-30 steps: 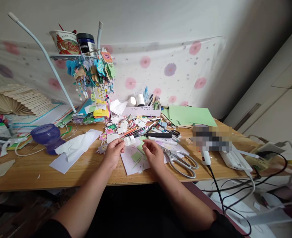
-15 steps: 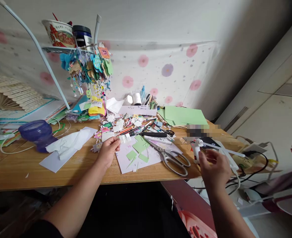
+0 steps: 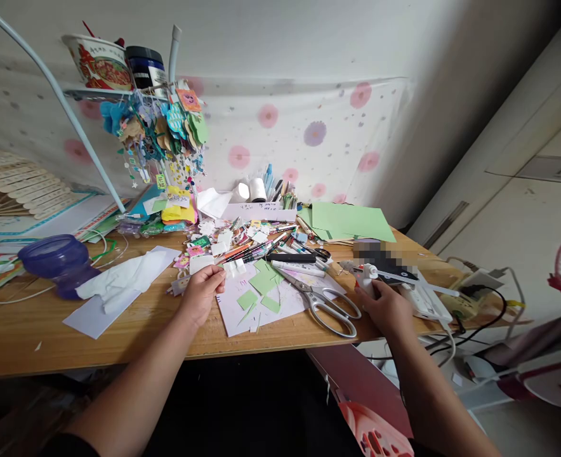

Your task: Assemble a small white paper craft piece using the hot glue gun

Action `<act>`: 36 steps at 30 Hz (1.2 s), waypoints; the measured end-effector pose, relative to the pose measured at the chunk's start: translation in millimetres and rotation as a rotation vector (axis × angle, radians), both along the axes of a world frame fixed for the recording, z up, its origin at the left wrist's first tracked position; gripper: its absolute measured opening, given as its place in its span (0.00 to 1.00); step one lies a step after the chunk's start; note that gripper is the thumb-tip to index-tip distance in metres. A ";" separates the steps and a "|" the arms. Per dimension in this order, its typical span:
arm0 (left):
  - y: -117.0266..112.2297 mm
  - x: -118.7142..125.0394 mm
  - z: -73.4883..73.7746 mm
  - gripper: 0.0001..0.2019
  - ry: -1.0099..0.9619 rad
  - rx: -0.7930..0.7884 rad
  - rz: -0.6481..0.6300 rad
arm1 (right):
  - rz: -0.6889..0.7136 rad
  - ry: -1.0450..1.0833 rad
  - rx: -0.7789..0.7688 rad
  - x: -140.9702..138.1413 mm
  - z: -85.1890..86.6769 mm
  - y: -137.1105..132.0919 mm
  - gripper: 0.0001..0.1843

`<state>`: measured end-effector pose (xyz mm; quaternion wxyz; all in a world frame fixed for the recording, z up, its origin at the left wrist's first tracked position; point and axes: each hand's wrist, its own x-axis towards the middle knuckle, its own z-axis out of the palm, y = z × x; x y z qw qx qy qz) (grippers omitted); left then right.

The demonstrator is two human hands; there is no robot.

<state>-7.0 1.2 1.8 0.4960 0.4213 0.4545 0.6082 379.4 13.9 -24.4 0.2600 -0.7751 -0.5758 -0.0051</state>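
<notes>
My left hand (image 3: 202,293), over the desk left of the paper sheet, pinches a small white paper piece (image 3: 234,268) between thumb and fingertips. On the right, my right hand (image 3: 389,307) is closed round a white glue gun (image 3: 368,274), with a long pale glue stick (image 3: 428,285) sticking out behind it. Between the hands lies a white sheet (image 3: 233,316) bearing cut green paper pieces (image 3: 264,278). Large scissors (image 3: 325,304) with grey handles rest open at the sheet's right side.
Pens (image 3: 256,244) and small paper cutouts (image 3: 204,244) crowd the desk behind the sheet. Green card (image 3: 351,221) lies at the back right, near a power strip (image 3: 426,304) with cables. A purple container (image 3: 59,263) and crumpled tissue (image 3: 118,279) are on the left.
My right hand has moved left and closed round the glue gun, which now tilts differently. My left hand keeps its pinch on the paper piece. The whole view has shifted slightly.
</notes>
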 end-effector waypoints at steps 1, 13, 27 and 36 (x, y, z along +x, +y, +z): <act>0.0 0.1 0.2 0.10 -0.002 0.003 0.002 | 0.008 0.003 -0.006 1.3 0.5 -0.1 0.27; -7.1 -23.6 11.4 0.09 0.050 0.036 0.213 | 0.261 0.037 0.768 -53.5 -4.8 -65.6 0.07; -65.0 -126.3 9.1 0.07 0.965 -0.310 0.175 | 0.900 0.031 0.467 -138.5 -16.4 -55.0 0.09; -63.8 -132.0 -1.0 0.06 0.934 -0.192 0.255 | 0.860 -0.056 0.473 -138.4 -21.2 -56.6 0.10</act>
